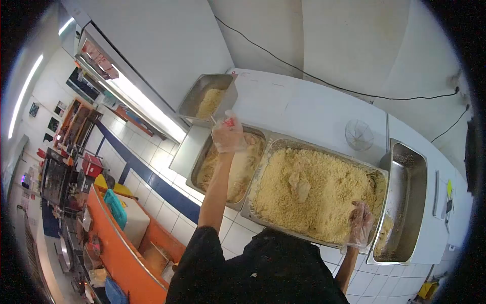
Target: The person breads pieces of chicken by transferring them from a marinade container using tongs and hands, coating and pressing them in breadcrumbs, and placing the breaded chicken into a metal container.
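Observation:
My left hand [229,136], in a clear glove, is closed above the near edge of a metal pan [193,175] of pale, wet-looking pieces. A bit of red and a thin light tip show at its fingers, but what it grips is unclear. In the large metal tray [316,237] lies a deep bed of yellow crumbs [334,175]. A pale coated piece, like chicken [299,187], rests on the crumbs. My right hand [360,222], also gloved, hovers over or touches the crumbs at the tray's right end, its fingers loosely extended with nothing visible in them.
A smaller metal pan [223,104] with some crumbs stands at the back left. A deep metal pan [405,202], with a few coated pieces at its near corner, sits at the right. Behind the tray is a wire strainer [359,135] on the white counter [304,111].

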A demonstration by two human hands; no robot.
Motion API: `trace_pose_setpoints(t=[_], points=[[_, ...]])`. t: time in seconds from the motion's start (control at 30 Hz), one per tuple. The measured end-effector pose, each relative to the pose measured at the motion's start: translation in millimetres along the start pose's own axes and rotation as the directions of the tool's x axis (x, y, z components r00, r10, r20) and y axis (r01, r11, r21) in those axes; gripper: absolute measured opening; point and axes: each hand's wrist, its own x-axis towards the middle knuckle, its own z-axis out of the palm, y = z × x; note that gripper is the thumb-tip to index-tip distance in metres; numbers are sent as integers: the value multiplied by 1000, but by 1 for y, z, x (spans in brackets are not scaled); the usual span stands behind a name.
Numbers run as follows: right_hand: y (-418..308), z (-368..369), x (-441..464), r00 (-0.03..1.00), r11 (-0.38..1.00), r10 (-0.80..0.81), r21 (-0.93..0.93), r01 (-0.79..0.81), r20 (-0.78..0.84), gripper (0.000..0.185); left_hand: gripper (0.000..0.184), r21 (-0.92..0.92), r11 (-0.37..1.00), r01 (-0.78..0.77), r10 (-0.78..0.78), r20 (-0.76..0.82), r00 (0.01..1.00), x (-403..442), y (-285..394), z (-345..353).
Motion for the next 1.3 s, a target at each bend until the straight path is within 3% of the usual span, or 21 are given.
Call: trace_pose_setpoints(t=[0.1,0.2,0.27,0.4,0.43,0.5,0.53,0.57,0.63,0.7,0.77,0.83,0.93,0.97,1.03,1.1,1.13,1.17,1.23,1.27,1.3], points=[[-5,-1,-8,999,999,26,22,-25,-39,29,51,55,997,-60,63,-49,997,18,-7,23],[1,-3,-16,995,997,67,41,-64,-75,28,51,-159,981,111,-122,-61,991,37,10,-13],[10,-3,-15,985,995,103,8,-103,-137,29,48,-535,745,399,-479,-13,877,39,46,-64],[11,-1,-8,989,991,135,-10,-136,-64,30,34,-809,587,40,-267,-147,952,5,11,-96],[12,3,-3,989,992,125,0,-125,-78,30,34,-799,600,44,-276,-156,948,-4,-9,-93],[12,5,2,990,993,122,7,-122,-71,30,24,-326,940,97,-78,72,994,-24,-76,-84],[10,5,5,997,998,48,-44,-51,-60,31,21,-232,972,-27,2,-106,994,-38,-134,-59],[11,4,7,998,995,-22,-97,16,-53,31,21,-230,973,-35,12,-99,995,-36,-111,-75],[18,-3,10,998,999,-20,-28,19,-53,32,24,-718,664,210,-332,-32,943,-38,-32,-129],[17,-7,14,1000,1000,24,-15,-24,4,31,22,-560,819,122,-180,-51,982,-42,-38,-135],[22,-4,18,999,997,47,-67,-48,-3,34,24,164,957,-240,239,25,971,-48,-51,-113],[21,-4,23,998,990,59,-131,-59,-2,38,33,-9,999,48,-47,84,995,-35,-35,-81],[15,0,24,998,989,-63,-130,67,31,35,37,35,996,79,-75,-111,991,-5,-39,-51],[12,-2,25,997,995,-50,-89,55,61,36,42,-286,930,231,-289,-179,940,7,-18,-54],[11,-10,22,997,998,-25,-53,30,79,36,44,-238,963,124,-190,-275,942,29,12,-96],[13,-13,22,998,998,-49,-44,51,46,40,39,-508,805,306,-436,-157,886,37,9,-109],[12,-14,21,998,998,-39,-45,41,39,40,35,-539,808,239,-414,-230,881,24,19,-101],[10,-13,21,1000,997,-8,-81,10,25,41,35,-537,808,241,-410,-219,885,18,13,-96],[9,-15,21,1000,993,22,-119,-22,0,42,38,-38,969,245,-242,-358,902,1,-28,-56],[10,-16,24,999,997,-20,-77,23,51,39,36,-726,683,-76,-440,-492,751,12,-97,-16],[10,-16,24,994,998,-53,-35,57,91,37,40,-516,826,226,-346,-148,927,1,-53,-69]])
